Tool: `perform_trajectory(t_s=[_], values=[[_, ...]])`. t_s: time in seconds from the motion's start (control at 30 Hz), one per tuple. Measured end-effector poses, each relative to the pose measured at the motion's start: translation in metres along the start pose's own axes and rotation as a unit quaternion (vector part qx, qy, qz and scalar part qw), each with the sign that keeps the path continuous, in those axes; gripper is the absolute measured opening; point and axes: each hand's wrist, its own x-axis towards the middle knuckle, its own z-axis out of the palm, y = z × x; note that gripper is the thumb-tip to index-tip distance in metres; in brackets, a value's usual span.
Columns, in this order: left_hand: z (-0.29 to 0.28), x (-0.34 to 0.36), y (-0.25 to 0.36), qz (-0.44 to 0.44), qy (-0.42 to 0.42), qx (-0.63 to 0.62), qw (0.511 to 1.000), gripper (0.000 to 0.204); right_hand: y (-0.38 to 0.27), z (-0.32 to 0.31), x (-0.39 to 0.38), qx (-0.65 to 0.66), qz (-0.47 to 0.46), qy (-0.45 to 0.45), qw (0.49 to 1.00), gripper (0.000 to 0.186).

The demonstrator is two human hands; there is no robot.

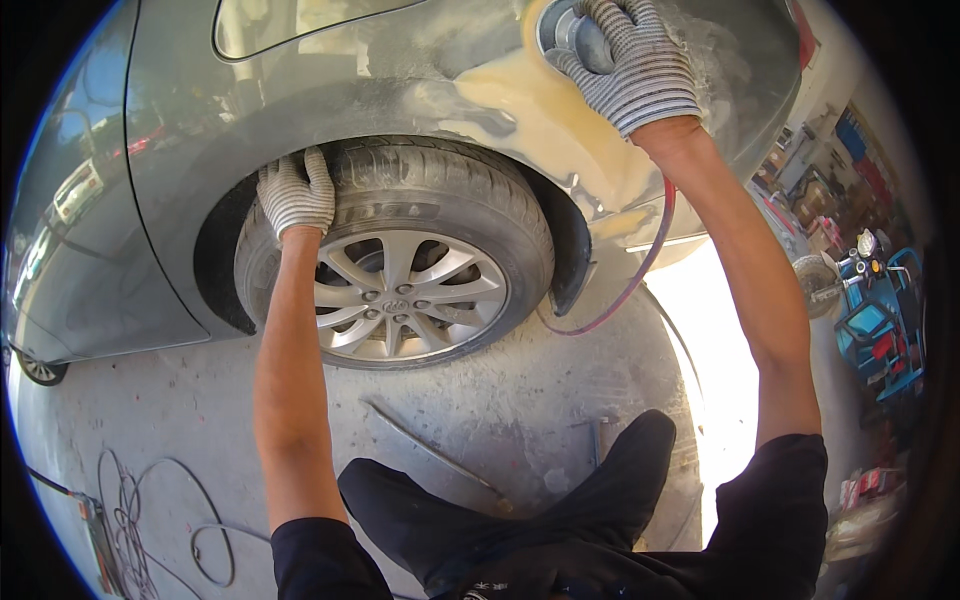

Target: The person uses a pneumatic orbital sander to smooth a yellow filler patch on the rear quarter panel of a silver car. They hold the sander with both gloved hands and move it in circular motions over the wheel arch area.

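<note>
My right hand [642, 68], in a striped knit glove, is wrapped over a round grey air sander [580, 38]. The sander's disc lies on the car's rear fender, at the edge of a patch of tan body filler [545, 110]. A reddish air hose [655, 250] hangs below my right wrist and curves toward the wheel. My left hand [297, 192], gloved alike, lies on top of the tyre [400, 180] just under the wheel-arch edge. Its fingers are stretched out, with the thumb apart, and it holds nothing.
The grey-green car door [100, 230] is at the left. On the concrete floor lie a thin metal bar [435, 445], a hammer-like tool [597, 440] and coiled dark cable [130, 510]. Blue equipment [870, 320] and boxes [795, 185] crowd the right side.
</note>
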Motion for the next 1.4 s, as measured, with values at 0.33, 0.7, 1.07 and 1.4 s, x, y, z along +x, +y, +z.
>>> perform_trajectory(t_s=[0.33,0.7,1.07,1.4], values=[[-0.005,-0.001,-0.004,-0.008,-0.020,0.010,1.000,0.059,-0.047,0.017,0.018,0.046,-0.021,-0.070,0.996,0.039],[0.000,-0.001,-0.003,-0.018,-0.034,0.006,0.999,0.062,-0.048,0.023,0.018,0.043,-0.017,-0.010,0.999,0.041],[-0.003,-0.002,0.002,-0.032,-0.048,-0.007,0.998,0.063,-0.059,0.025,0.025,0.028,-0.009,0.020,0.999,0.037],[-0.003,-0.002,0.001,-0.024,-0.033,-0.002,0.999,0.060,-0.070,0.022,0.026,0.036,-0.017,0.014,0.999,0.042]])
